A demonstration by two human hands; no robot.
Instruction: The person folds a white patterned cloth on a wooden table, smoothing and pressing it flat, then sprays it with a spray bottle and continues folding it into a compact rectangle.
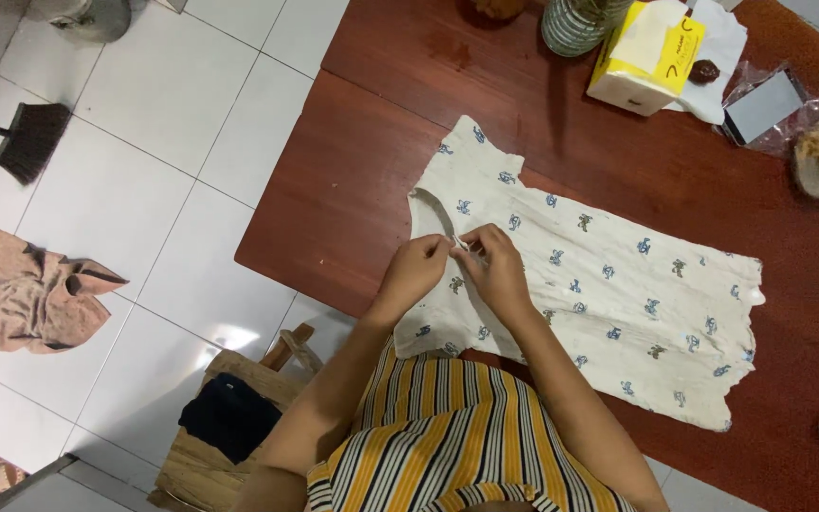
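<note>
One white dress (599, 284) lay flat on one red table (353, 190); two hands, left (416, 268) and right (495, 270), both pinched its neckline, fingertips nearly meeting.

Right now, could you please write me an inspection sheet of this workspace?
Surface: dark red table.
Job's things: white garment with small blue prints lying flat.
Clutter: yellow and white box, striped jar, plastic bag at the far edge.
Grippers: left hand and right hand pinch the garment's neckline.
Cables: nothing seen.
Surroundings: white tiled floor, broom, tan cloth, wooden stool.
</note>
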